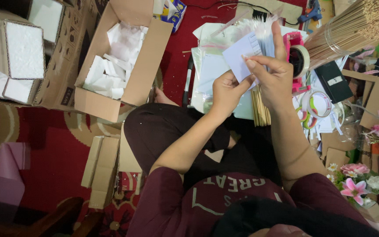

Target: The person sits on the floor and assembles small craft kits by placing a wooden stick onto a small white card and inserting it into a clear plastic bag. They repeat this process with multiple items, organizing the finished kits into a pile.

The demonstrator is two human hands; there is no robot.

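Fingers (264,66) of the right hand (273,81) are pinched shut on a small white paper card (242,55), thumb across its front face and index finger raised behind it; the left hand (227,94) is curled closed just below, its fingertips touching the card's lower edge. Card sits between both hands, above a bundle of thin wooden sticks (260,107) below the right fingers. Judged light, thin, easily creased; best held by its edges, lightly.
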